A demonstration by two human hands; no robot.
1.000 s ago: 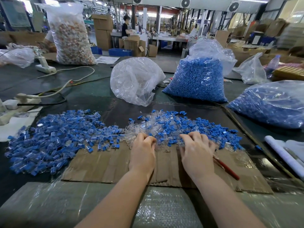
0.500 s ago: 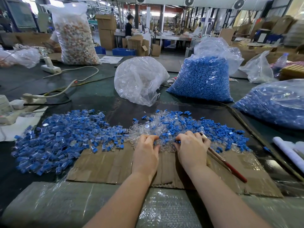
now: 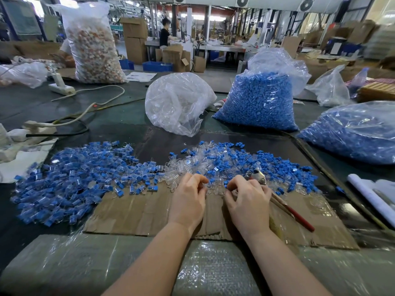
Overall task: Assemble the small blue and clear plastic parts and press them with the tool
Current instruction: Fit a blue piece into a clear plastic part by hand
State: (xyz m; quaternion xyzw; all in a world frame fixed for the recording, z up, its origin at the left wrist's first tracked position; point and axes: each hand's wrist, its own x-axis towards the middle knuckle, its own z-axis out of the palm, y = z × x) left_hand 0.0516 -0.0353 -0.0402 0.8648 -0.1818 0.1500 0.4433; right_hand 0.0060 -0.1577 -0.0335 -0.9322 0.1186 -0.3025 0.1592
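Dark desk [image 3: 119, 124], cardboard [image 3: 132, 212] up front. Left hand [image 3: 189, 199] curled, pinching something too small to tell; right hand [image 3: 249, 201] closed round pliers [image 3: 286, 207], red handles trailing to 4 o'clock. Loose parts [image 3: 224, 161] touching fingertips at 12 o'clock; finished pile [image 3: 74, 174] at 9.

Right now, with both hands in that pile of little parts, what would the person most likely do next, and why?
Probably bring the fingertips together to fit two parts. The left hand and right hand are both pinching in the mixed pile, and the red-handled tool is tucked in the right hand, ready to press.
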